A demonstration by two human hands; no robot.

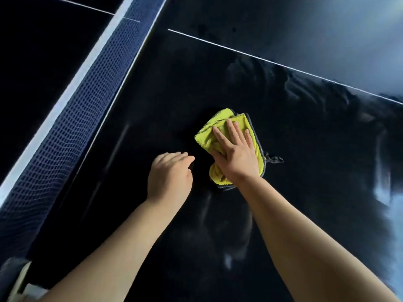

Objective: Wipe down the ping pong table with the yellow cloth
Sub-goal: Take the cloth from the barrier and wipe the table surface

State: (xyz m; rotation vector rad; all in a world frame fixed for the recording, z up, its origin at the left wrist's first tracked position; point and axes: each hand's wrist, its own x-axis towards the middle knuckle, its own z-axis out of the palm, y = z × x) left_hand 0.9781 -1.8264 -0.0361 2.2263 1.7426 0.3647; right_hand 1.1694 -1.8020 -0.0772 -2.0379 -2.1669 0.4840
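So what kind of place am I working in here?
Likely an indoor games or sports room, but I can't be sure: the dark glossy ping pong table top fills the view, marked with a thin white line, and a dark mesh net with a white top band crosses it.

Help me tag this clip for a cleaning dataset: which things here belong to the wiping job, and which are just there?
In the job:
- yellow cloth, folded, lying on the table
- right hand, pressing flat on the cloth
- ping pong table, dark top with streaks

Just there:
- left hand, beside the cloth, holding nothing
- net, at the left
- white line across the tabletop
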